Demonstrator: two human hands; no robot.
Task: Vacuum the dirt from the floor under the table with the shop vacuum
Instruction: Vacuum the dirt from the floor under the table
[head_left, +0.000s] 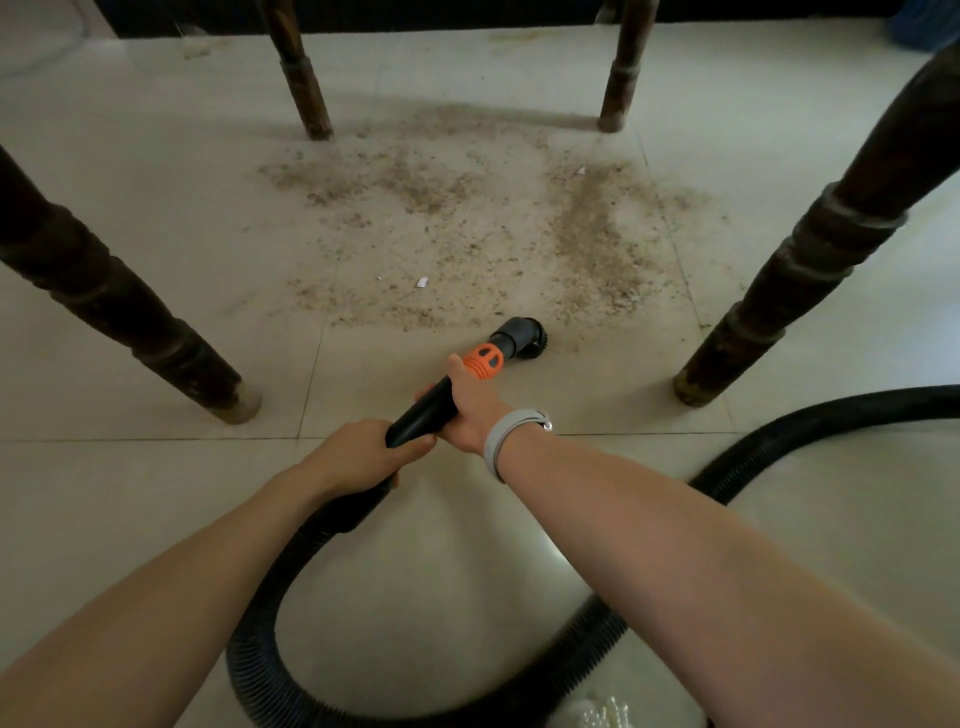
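Brown dirt (467, 223) lies scattered over the pale tiled floor (156, 493) between the table legs, with a small white scrap (422, 282) in it. A black vacuum wand (426, 410) with an orange collar (483, 360) ends in a round brush nozzle (522, 336) that sits at the near edge of the dirt. My right hand (470, 410) grips the wand just behind the orange collar. My left hand (363, 454) grips the wand's rear end where the ribbed hose (260, 623) joins.
Dark wooden table legs stand at near left (104, 296), near right (810, 265), far left (304, 78) and far right (621, 73). The hose loops behind my arms and runs off to the right (831, 415). A blue object (930, 23) sits at the top right corner.
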